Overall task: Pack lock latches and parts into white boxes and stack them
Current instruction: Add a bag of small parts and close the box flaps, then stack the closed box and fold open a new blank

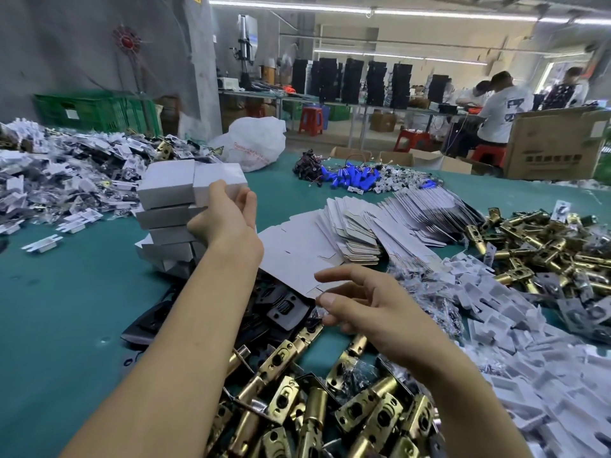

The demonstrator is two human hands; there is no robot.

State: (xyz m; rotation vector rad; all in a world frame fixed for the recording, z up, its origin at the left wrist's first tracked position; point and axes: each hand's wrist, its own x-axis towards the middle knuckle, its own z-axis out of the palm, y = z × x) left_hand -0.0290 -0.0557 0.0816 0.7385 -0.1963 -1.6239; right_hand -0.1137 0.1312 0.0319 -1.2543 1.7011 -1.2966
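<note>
The left grip [228,219] reaches out to the stack of white boxes [165,223] that stands left of the middle of the green surface [66,292]. Its thumb and fingers grasp the near end of the top box [228,175], which lies on the stack's right side beside another closed box.

The right grip [360,305] is released, with the fingers loosely bent and nothing in them. It hovers just above the near edge of a flat box blank [291,252] and some black plates [281,309].

More folded blanks [413,219] fan out behind it towards the middle of the surface. Brass latches [363,408] are heaped along the near edge under both forearms, and a second latch pile [535,246] lies by the right edge. White plastic inserts [529,358] fill the near right corner. Bagged parts [66,166] cover the far left corner, and blue battery packs [353,178] lie near the far edge.
</note>
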